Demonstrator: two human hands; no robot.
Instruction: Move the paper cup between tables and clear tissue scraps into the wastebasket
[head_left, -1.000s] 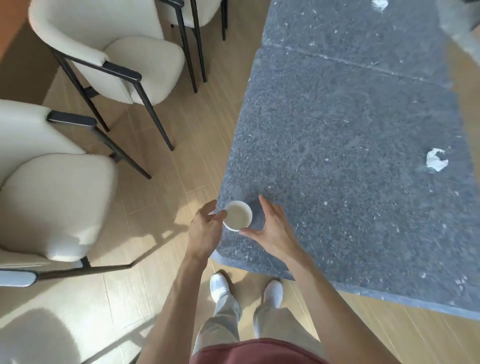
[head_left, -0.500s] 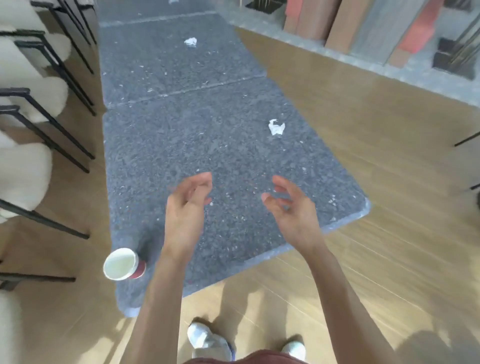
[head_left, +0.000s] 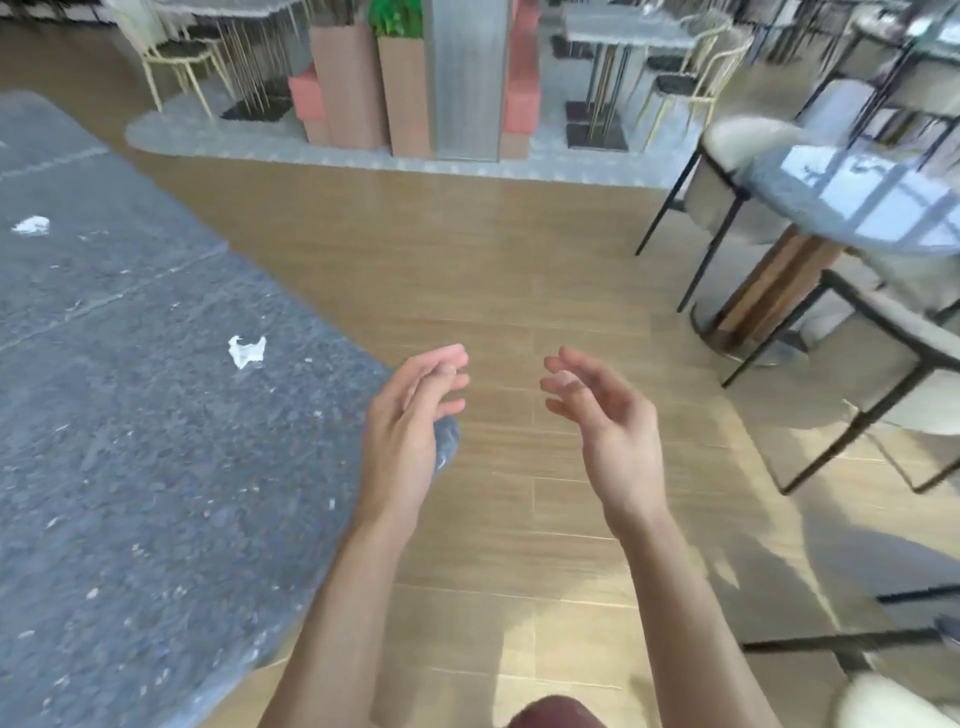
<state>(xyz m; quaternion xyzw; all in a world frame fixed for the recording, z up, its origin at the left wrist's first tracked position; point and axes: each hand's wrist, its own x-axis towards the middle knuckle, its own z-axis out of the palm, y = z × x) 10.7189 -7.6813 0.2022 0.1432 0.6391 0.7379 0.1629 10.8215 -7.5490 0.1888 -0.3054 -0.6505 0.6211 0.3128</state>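
Cup set down a second ago, now out of view. Left hand (head_left: 410, 415), right hand (head_left: 608, 421) loose, empty. Tissue scrap (head_left: 247, 351) on grey table (head_left: 130, 467), left; likely next.

The grey table (head_left: 130, 467) runs out of frame at the left and bottom edges, and the left hand (head_left: 410, 415) hides part of its near corner. Right of that table, the round table (head_left: 852, 202) and cream chairs (head_left: 914, 374) are smeared with blur and clipped by the right edge.
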